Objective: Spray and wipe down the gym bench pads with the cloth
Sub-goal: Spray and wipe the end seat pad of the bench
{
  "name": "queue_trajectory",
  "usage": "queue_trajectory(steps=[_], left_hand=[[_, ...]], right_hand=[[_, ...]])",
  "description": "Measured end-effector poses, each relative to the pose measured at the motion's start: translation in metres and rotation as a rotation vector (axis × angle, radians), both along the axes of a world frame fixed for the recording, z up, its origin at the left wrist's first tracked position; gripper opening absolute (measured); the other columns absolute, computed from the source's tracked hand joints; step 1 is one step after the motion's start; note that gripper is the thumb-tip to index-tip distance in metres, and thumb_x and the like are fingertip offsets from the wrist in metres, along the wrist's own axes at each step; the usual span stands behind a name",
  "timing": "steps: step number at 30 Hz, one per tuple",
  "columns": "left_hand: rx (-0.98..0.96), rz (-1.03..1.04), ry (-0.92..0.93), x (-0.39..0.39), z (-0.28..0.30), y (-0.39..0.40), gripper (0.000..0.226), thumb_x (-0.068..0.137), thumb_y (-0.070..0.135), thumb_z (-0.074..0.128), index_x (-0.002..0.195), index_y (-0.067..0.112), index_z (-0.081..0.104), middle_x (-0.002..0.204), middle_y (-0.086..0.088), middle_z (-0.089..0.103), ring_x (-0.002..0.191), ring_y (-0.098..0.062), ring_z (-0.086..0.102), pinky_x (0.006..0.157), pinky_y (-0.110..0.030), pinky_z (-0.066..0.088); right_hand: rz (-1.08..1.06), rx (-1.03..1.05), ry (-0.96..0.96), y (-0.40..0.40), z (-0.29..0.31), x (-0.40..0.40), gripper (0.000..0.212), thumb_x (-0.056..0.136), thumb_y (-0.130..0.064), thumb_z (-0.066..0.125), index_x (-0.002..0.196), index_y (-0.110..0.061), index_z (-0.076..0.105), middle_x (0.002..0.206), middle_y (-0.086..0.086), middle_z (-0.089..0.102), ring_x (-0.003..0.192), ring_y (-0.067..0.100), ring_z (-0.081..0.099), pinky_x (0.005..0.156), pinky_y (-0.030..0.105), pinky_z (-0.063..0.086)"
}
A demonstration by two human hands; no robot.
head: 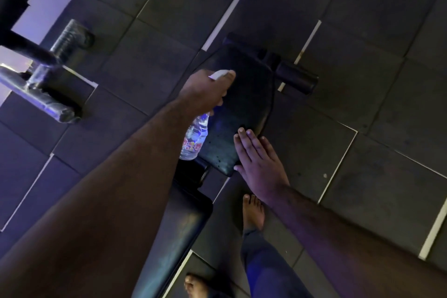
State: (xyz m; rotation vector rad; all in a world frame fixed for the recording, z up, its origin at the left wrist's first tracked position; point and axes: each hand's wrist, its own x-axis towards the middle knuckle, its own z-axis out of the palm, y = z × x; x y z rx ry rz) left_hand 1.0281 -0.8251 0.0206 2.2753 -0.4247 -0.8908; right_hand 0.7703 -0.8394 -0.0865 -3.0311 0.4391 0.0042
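- Black vinyl seat pad [238, 104] of the bench sits mid-scene, speckled with droplets near its close end; the longer back pad [179, 237] lies nearer.
- Left hand [205, 91]: grip closed round the clear spray bottle [195, 136], nozzle held over the seat pad.
- Right hand [260, 163]: grip flat and open, empty, resting against the pad's near right edge.
- Cloth: not visible anywhere.
- Risk: spray may overshoot onto the rubber floor tiles [362, 31], slick for the bare foot [252, 211] just beside the bench; liquid may dry before wiping.
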Motion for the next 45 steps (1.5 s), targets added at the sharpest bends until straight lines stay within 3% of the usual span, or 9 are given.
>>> queue_trajectory(steps=[4, 8, 12, 21, 26, 32, 38, 42, 45], left_hand=[[0.035, -0.201, 0.031, -0.023, -0.004, -0.007, 0.057, 0.094, 0.069, 0.062, 0.085, 0.015, 0.075, 0.068, -0.002, 0.076, 0.053, -0.014, 0.067, 0.045, -0.030, 0.056], [0.134, -0.314, -0.114, -0.046, -0.006, -0.004, 0.062, 0.092, 0.075, 0.054, 0.071, 0.017, 0.065, 0.064, 0.000, 0.068, 0.061, -0.022, 0.067, 0.060, -0.034, 0.057], [0.199, -0.258, -0.252, -0.054, -0.007, 0.040, 0.064, 0.094, 0.077, 0.041, 0.070, 0.020, 0.056, 0.069, 0.002, 0.064, 0.078, -0.030, 0.065, 0.069, -0.037, 0.044], [0.177, -0.188, -0.204, -0.108, -0.028, 0.149, 0.068, 0.092, 0.082, 0.044, 0.073, 0.019, 0.060, 0.066, -0.001, 0.067, 0.075, -0.029, 0.067, 0.075, -0.048, 0.058], [-0.074, 0.068, -0.073, -0.115, -0.034, 0.187, 0.071, 0.092, 0.089, 0.051, 0.092, 0.020, 0.066, 0.076, -0.006, 0.070, 0.070, -0.034, 0.067, 0.065, -0.060, 0.062], [-0.267, 0.273, -0.310, -0.114, -0.004, 0.264, 0.061, 0.105, 0.074, 0.051, 0.095, 0.016, 0.066, 0.081, -0.007, 0.068, 0.067, -0.036, 0.063, 0.058, -0.056, 0.058], [-0.419, 0.506, -0.559, -0.151, 0.043, 0.400, 0.047, 0.114, 0.054, 0.048, 0.102, 0.012, 0.067, 0.083, -0.002, 0.062, 0.068, -0.030, 0.061, 0.063, -0.038, 0.051], [-0.352, 0.719, -0.652, -0.192, 0.047, 0.517, 0.044, 0.114, 0.053, 0.045, 0.120, 0.016, 0.069, 0.084, -0.003, 0.064, 0.069, -0.033, 0.065, 0.065, -0.040, 0.054], [-0.342, 0.958, -0.739, -0.225, 0.038, 0.593, 0.057, 0.115, 0.057, 0.041, 0.132, 0.009, 0.067, 0.098, 0.004, 0.074, 0.073, -0.015, 0.071, 0.071, -0.022, 0.053]], right_hand=[[-0.010, 0.038, -0.002, 0.000, 0.002, -0.006, 0.086, 0.100, -0.045, 0.063, 0.168, -0.009, 0.026, 0.178, 0.010, 0.020, 0.163, 0.027, 0.024, 0.131, 0.049, 0.027], [-0.013, 0.065, 0.001, 0.000, 0.008, -0.010, 0.083, 0.100, -0.045, 0.064, 0.167, -0.009, 0.031, 0.177, 0.010, 0.025, 0.161, 0.027, 0.029, 0.131, 0.047, 0.027], [-0.009, 0.086, 0.024, -0.001, 0.013, -0.009, 0.084, 0.099, -0.046, 0.066, 0.167, -0.009, 0.031, 0.177, 0.011, 0.025, 0.162, 0.027, 0.029, 0.131, 0.048, 0.025], [-0.092, 0.141, 0.079, 0.018, 0.018, -0.005, 0.088, 0.104, -0.048, 0.053, 0.170, -0.007, 0.014, 0.180, 0.012, 0.009, 0.165, 0.029, 0.015, 0.133, 0.049, 0.017], [-0.140, 0.143, 0.103, 0.032, 0.025, 0.000, 0.086, 0.104, -0.048, 0.051, 0.169, -0.002, 0.016, 0.179, 0.017, 0.011, 0.165, 0.032, 0.015, 0.133, 0.051, 0.017], [-0.034, 0.176, 0.160, 0.098, 0.039, -0.004, 0.084, 0.106, -0.051, 0.050, 0.167, 0.000, 0.023, 0.177, 0.020, 0.016, 0.165, 0.035, 0.015, 0.133, 0.052, 0.017], [0.243, 0.231, 0.164, 0.231, 0.051, -0.006, 0.080, 0.101, -0.053, 0.042, 0.162, -0.001, 0.039, 0.172, 0.020, 0.033, 0.161, 0.036, 0.030, 0.131, 0.053, 0.025], [0.456, 0.246, 0.204, 0.327, 0.057, -0.010, 0.081, 0.098, -0.056, 0.051, 0.161, -0.005, 0.043, 0.170, 0.018, 0.037, 0.160, 0.037, 0.032, 0.130, 0.053, 0.026], [0.561, 0.232, 0.253, 0.385, 0.058, -0.007, 0.091, 0.094, -0.060, 0.062, 0.164, -0.007, 0.038, 0.171, 0.018, 0.034, 0.161, 0.038, 0.028, 0.131, 0.053, 0.025]])
